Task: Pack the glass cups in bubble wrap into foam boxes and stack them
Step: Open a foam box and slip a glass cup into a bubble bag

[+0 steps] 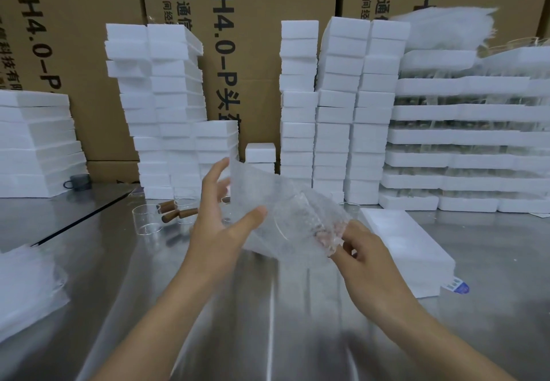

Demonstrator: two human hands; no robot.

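A clear bubble wrap sheet (259, 193) is held above the steel table, with a glass cup (293, 217) partly rolled inside it. My left hand (220, 217) grips the sheet's left side, thumb on the front, fingers behind. At the sheet's right end my right hand (357, 249) pinches the wrap. Loose glass cups (147, 218) with wooden handles (169, 206) stand on the table to the left. A white foam box (410, 249) lies flat to the right of my hands.
Tall stacks of white foam boxes (336, 106) line the back, in front of brown cartons (262, 38). At the right are foam trays (464, 136) with glassware. A pile of bubble wrap (26, 288) lies at the left edge. A dark mug (79, 181) sits back left.
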